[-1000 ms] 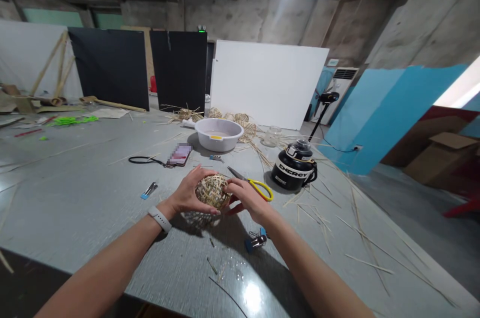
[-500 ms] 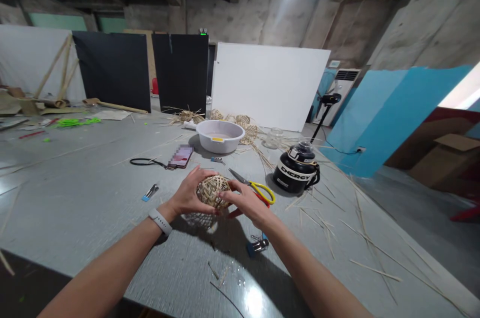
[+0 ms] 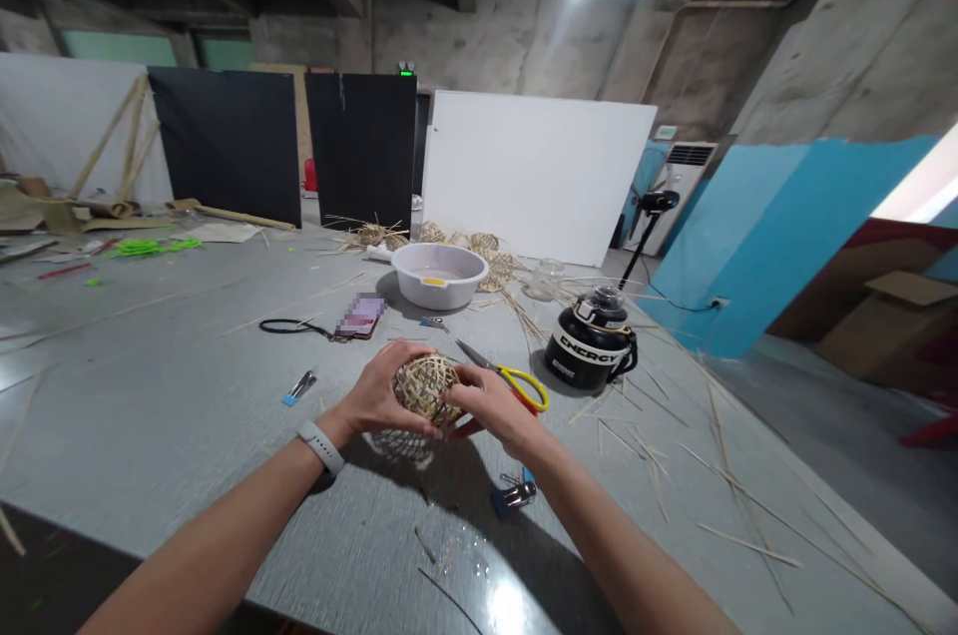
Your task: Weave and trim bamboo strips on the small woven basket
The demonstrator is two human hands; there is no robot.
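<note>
A woven bamboo ball [image 3: 425, 387] with an open lattice is held just above the grey table, between both hands. My left hand [image 3: 378, 389] is closed around its left side, thumb along the lower edge; a pale watch band circles that wrist. On the right side, my right hand [image 3: 490, 405] grips the ball, its thumb pressed on the front of the weave. Scissors [image 3: 524, 387] with yellow and red handles lie right behind my right hand, blades pointing to the back left. Metal clips with blue parts [image 3: 515, 493] rest below the right wrist.
Behind the ball stand a white basin [image 3: 439, 278], a phone [image 3: 361, 316] with a strap, and a black jug [image 3: 590, 340] to the right. More woven balls [image 3: 494, 266] sit past the basin. Loose bamboo strips [image 3: 737, 480] are strewn over the table's right side. Another clip [image 3: 299, 387] lies left.
The ball and both hands stay in nearly the same place. My right thumb and fingers have shifted slightly on the weave. The view has tilted a little upward.
</note>
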